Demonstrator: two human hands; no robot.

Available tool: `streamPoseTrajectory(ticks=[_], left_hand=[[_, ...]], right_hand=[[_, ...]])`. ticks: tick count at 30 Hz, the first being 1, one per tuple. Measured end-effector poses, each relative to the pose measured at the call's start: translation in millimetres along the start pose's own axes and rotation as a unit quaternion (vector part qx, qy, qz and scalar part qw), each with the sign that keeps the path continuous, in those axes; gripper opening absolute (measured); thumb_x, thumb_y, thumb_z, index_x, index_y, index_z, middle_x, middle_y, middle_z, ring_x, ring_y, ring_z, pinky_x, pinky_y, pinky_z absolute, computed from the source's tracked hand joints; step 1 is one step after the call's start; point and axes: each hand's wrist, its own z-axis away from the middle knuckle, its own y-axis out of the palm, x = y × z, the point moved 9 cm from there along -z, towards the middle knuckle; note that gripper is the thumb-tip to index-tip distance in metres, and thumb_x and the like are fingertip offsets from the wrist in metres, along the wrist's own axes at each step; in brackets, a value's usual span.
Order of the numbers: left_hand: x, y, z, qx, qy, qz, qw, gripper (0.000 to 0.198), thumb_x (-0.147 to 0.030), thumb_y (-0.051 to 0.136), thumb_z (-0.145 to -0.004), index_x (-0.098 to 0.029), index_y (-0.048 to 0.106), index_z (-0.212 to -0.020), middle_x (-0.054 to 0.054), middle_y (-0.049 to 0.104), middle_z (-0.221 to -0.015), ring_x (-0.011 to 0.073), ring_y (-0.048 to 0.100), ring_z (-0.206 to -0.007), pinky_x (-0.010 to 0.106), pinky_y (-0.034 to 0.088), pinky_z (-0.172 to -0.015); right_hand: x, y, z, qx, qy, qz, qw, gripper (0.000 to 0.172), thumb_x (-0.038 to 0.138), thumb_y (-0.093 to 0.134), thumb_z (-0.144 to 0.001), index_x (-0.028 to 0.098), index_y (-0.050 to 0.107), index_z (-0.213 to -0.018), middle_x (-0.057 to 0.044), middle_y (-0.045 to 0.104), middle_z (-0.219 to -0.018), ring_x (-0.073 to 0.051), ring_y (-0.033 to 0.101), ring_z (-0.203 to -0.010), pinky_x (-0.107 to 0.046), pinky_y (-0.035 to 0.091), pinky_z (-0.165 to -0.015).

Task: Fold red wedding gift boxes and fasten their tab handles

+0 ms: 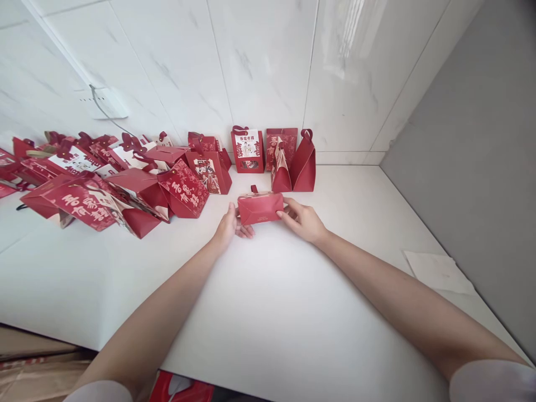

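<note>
A small red gift box with a little handle on top sits on the white table, out in front of me. My left hand grips its left end, fingers curled under the front edge. My right hand holds its right end with the fingers pressed against the side. Both arms reach forward across the table.
Several red gift boxes and bags lie heaped at the left along the tiled wall. A few more stand upright right behind the held box. A white sheet of paper lies at the right by the grey wall. Cardboard shows below the table's front edge.
</note>
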Motion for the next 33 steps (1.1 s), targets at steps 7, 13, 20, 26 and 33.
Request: streamPoseTrajectory(ticks=[7,13,20,26,33], left_hand=[[-5.5,3.5,-0.9,0.024,0.054,-0.025,0.998,0.07,-0.063,0.059,-0.083,-0.018,0.053,-0.137,0.017,0.06,-0.131,0.0283,0.062,-0.114,0.031,0.057,-0.072],[-5.6,7.4,1.8,0.052,0.076,0.049,0.995,0.067,-0.066,0.047,-0.09,-0.028,0.046,-0.145,0.01,0.054,-0.143,0.0309,0.052,-0.129,0.042,0.051,-0.097],[-27.0,21.5,11.7,0.154,0.159,0.054,0.974,0.085,-0.061,0.07,-0.077,-0.028,0.04,-0.149,0.012,0.04,-0.155,0.0355,0.041,-0.14,0.043,0.046,-0.105],[-25.2,21.6,7.9,0.135,0.159,0.017,0.978,0.095,-0.053,0.077,-0.073,-0.025,0.033,-0.153,0.016,0.041,-0.153,0.0361,0.047,-0.134,0.045,0.045,-0.104],[-34.5,32.1,16.5,0.174,0.169,0.0,0.97,0.093,-0.064,0.068,-0.077,-0.019,0.037,-0.152,0.017,0.052,-0.144,0.0344,0.056,-0.123,0.045,0.044,-0.104]], right_hand=[[39.5,-18.0,8.3,-0.107,-0.174,0.062,0.977,0.046,0.014,0.038,-0.099,0.031,0.052,-0.14,-0.01,0.038,-0.155,-0.021,0.058,-0.125,-0.038,0.056,-0.096],[64.9,12.9,18.2,0.004,-0.266,0.138,0.954,0.046,0.007,0.042,-0.095,0.028,0.058,-0.134,-0.01,0.034,-0.158,-0.025,0.048,-0.135,-0.038,0.057,-0.097],[55.8,28.0,16.9,0.086,-0.24,0.169,0.952,0.061,0.009,0.049,-0.09,0.031,0.043,-0.146,-0.009,0.027,-0.162,-0.03,0.04,-0.14,-0.046,0.056,-0.095],[48.9,16.7,13.4,0.061,-0.208,0.124,0.968,0.083,0.015,0.05,-0.089,0.03,0.008,-0.159,-0.01,0.028,-0.162,-0.029,0.043,-0.139,-0.048,0.055,-0.099],[50.5,14.8,13.2,0.041,-0.211,0.111,0.97,0.082,0.036,0.053,-0.097,0.027,0.001,-0.159,-0.012,0.037,-0.157,-0.027,0.048,-0.136,-0.044,0.056,-0.099]])
